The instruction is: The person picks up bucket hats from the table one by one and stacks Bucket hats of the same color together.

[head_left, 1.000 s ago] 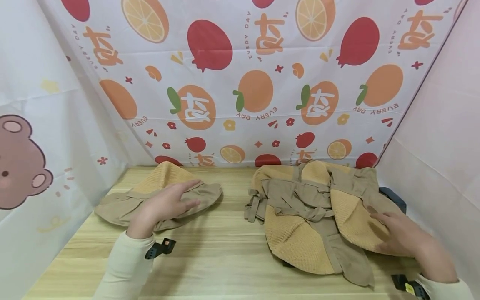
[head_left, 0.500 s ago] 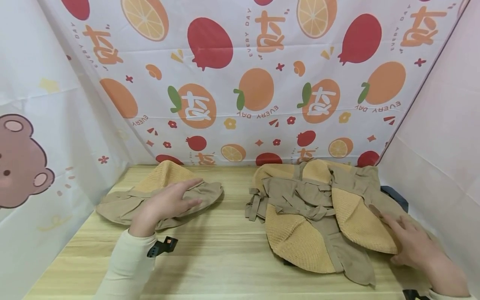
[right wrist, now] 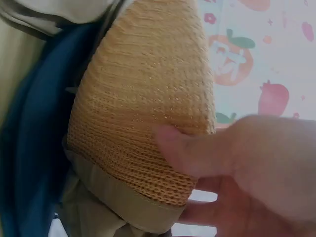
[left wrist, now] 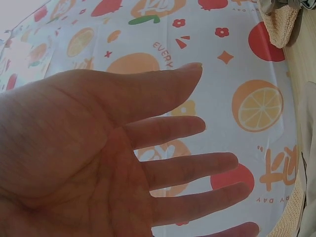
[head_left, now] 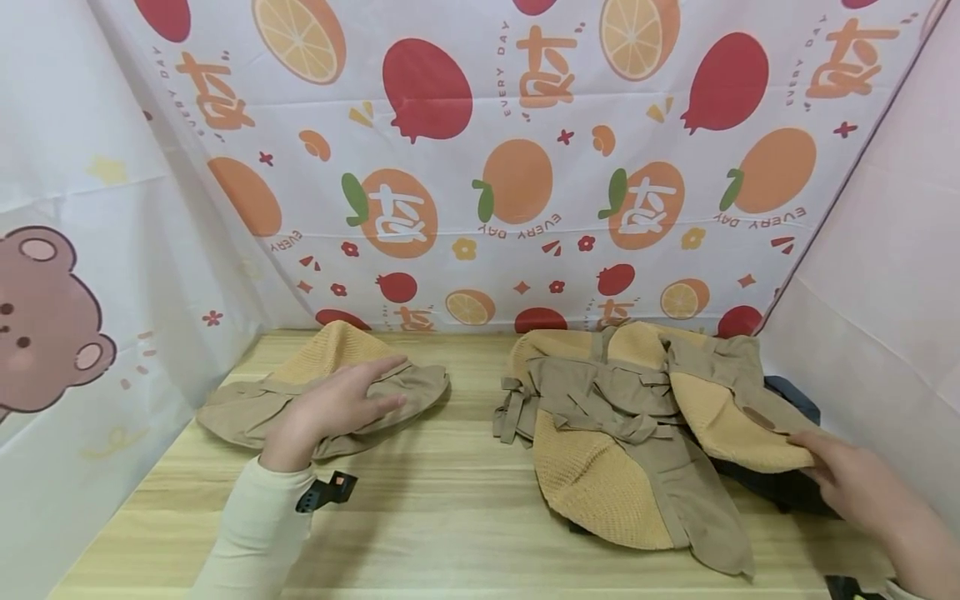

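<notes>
Bear curtain: a white sheet with a brown bear (head_left: 45, 325) hangs at the far left.

Left hat: a folded hat (head_left: 247, 408), khaki cloth with a woven yellow crown, lies on the left part of the table, near the back wall.

Left hand: the left hand (head_left: 330, 408) rests flat on top of the left hat. The fingers (left wrist: 192, 168) are straight and a little spread, and they grip nothing. The sleeve (head_left: 255, 542) is cream, and a small black clip (head_left: 324, 492) sits at the wrist.

Table: the table (head_left: 420, 517) is of light wood, with bare boards between the two hats.

Backdrop: a white cloth with oranges and red fruit (head_left: 517, 179) covers the back wall.

Right hat: a bigger heap of hats (head_left: 622, 442), the same khaki and woven yellow, lies on the right part of the table, with straps loose at its left side. Its right brim (right wrist: 148, 113) is lifted off the table.

Dark cloth: something dark blue (head_left: 780, 487) lies under the lifted brim.

Right hand: the right hand (head_left: 862, 492) pinches the edge of this brim, thumb (right wrist: 197, 148) on the woven top side and the other fingers below it.
</notes>
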`<action>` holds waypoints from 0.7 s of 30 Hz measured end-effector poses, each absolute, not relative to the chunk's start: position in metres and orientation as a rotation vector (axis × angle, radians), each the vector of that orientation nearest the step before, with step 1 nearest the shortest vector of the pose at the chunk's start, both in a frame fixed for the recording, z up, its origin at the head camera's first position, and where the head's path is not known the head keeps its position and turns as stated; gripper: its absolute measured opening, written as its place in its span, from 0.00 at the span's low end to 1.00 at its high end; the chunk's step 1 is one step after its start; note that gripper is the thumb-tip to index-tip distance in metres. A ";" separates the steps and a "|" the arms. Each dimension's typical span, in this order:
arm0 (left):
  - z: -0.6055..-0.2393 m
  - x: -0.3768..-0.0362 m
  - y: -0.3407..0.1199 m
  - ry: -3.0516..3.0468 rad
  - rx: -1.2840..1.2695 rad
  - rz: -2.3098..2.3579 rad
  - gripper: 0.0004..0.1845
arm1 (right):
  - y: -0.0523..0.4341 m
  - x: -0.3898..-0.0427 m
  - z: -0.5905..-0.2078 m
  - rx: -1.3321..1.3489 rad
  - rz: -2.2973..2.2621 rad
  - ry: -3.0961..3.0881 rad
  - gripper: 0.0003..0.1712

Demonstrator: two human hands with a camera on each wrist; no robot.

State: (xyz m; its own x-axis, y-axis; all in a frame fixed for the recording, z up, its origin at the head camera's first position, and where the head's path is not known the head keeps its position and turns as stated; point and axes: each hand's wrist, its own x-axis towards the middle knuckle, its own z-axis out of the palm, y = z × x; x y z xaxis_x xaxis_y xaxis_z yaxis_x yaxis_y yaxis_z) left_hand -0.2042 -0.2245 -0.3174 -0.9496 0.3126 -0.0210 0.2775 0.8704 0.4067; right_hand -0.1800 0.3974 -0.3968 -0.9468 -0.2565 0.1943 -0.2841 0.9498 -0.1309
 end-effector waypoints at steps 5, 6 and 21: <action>-0.318 -0.205 -0.226 2.954 0.472 0.628 0.34 | 0.398 -0.181 -0.385 0.368 0.208 -2.875 0.16; -0.318 -0.205 -0.226 2.954 0.472 0.627 0.34 | 0.398 -0.182 -0.382 0.354 0.204 -2.878 0.17; -0.316 -0.204 -0.228 2.945 0.460 0.644 0.35 | 0.372 -0.186 -0.353 0.069 0.302 -2.513 0.05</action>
